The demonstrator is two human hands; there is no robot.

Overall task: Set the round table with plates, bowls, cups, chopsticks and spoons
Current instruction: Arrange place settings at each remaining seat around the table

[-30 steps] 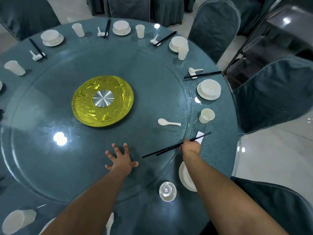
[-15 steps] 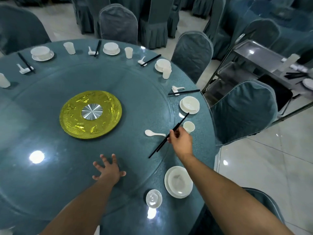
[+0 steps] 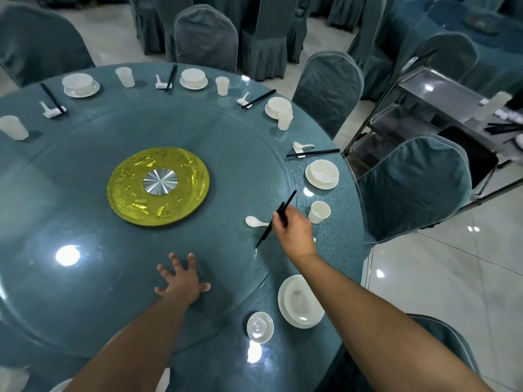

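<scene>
My right hand (image 3: 293,232) grips a pair of black chopsticks (image 3: 287,205), raised at a slant above the table's right side. A loose white spoon (image 3: 254,222) lies just left of that hand, and a white cup (image 3: 319,212) stands just right of it. My left hand (image 3: 182,280) lies flat with spread fingers on the glass turntable (image 3: 85,278). Near me sit a white plate with a bowl (image 3: 300,301) and an upturned clear cup (image 3: 259,326). A finished plate and bowl (image 3: 322,174) sits further along the rim.
A yellow disc with a metal hub (image 3: 158,185) marks the turntable centre. Several set places with plates, cups, spoons and chopsticks ring the far rim. Covered chairs (image 3: 410,188) surround the table. A metal trolley (image 3: 441,94) stands at the right.
My right hand lifted the chopsticks off the rest near the rim and swung them from lying crosswise to a steep slant. My left hand stayed put.
</scene>
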